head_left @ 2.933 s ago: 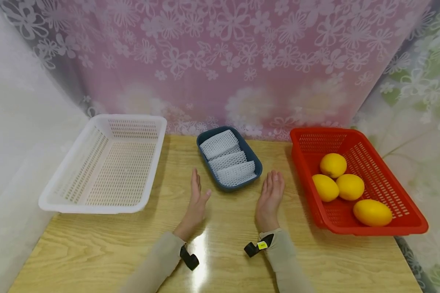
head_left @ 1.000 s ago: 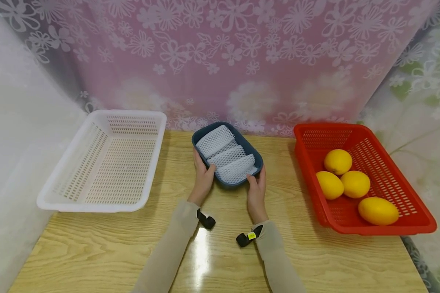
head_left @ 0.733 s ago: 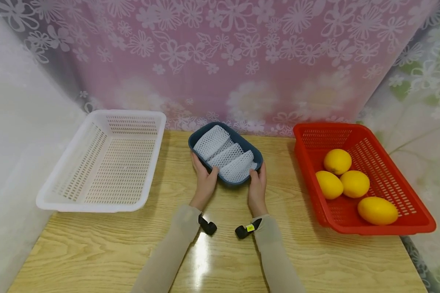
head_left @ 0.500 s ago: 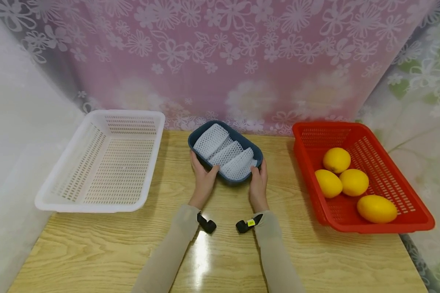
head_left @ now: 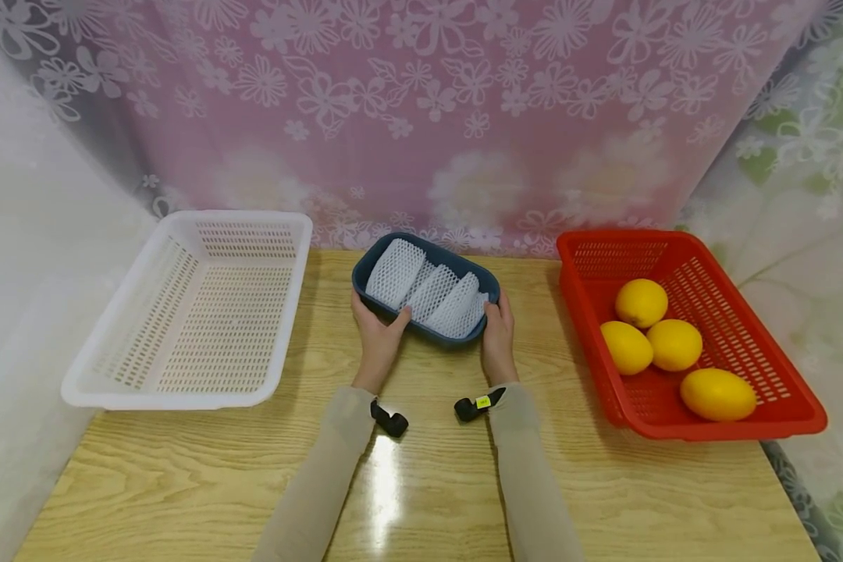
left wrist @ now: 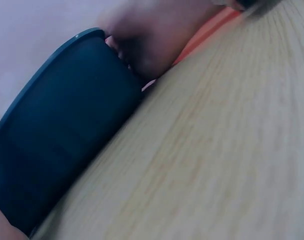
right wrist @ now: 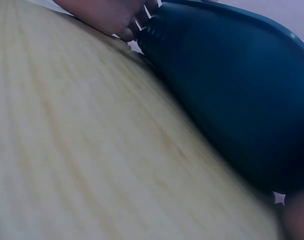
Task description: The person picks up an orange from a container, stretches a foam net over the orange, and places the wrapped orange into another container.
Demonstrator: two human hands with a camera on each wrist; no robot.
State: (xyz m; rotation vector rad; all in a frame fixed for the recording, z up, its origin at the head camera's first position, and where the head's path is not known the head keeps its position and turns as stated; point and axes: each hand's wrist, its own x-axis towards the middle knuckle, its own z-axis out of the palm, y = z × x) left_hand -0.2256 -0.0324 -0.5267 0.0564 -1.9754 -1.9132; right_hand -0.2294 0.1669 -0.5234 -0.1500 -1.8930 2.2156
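A dark blue oblong plastic tray (head_left: 439, 251) sits at the middle back of the table, its long side turned nearly toward me. White foam net sleeves (head_left: 396, 273) lie in it in a row. My left hand (head_left: 378, 337) grips the left front part, thumb at the rim. At the right end, my right hand (head_left: 499, 337) holds the tray with its thumb by the rim. Both wrist views show the tray's outer wall (left wrist: 67, 110) close to the wood surface; whether its base touches all along cannot be told. Fingers beneath the rim are mostly hidden.
A white slotted basket (head_left: 226, 324) stands at the left with nothing in it. At the right, a red basket (head_left: 607, 390) contains several yellow lemon-like fruits (head_left: 718, 394). A pink flowered curtain (head_left: 421, 117) hangs behind the wooden table (head_left: 421, 484).
Both hands, first apart from the tray, have come to grip it. The tray has turned counterclockwise, its long side swinging to face me, and has shifted slightly left.
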